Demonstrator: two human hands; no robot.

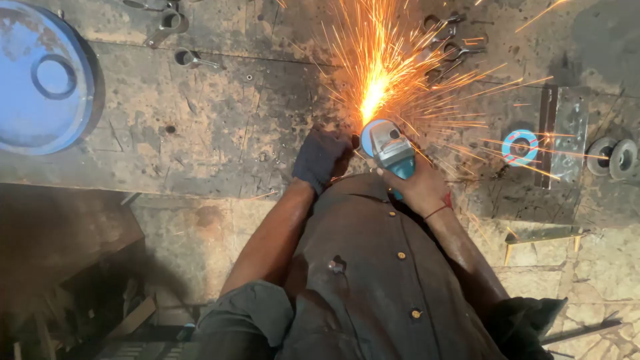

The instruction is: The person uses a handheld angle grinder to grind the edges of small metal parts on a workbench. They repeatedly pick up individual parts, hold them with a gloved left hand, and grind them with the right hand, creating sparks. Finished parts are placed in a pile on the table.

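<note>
Right hand (pixel 419 189) wraps the teal, metal-headed angle grinder (pixel 390 148), its long axis pointing away; gloved left hand (pixel 321 159), curled, presses just left of it on the scarred steel workbench (pixel 200 127).

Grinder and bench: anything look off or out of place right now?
Only the left hand is gloved; the right hand grips the grinder bare, close to the sparks. Those sparks spray over loose wrenches on the scarred bench. Nothing spilled.

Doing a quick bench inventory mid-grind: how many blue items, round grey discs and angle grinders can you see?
Blue items: 2, a big round lid and a small ring
Round grey discs: 2
Angle grinder: 1
Total: 5
</note>
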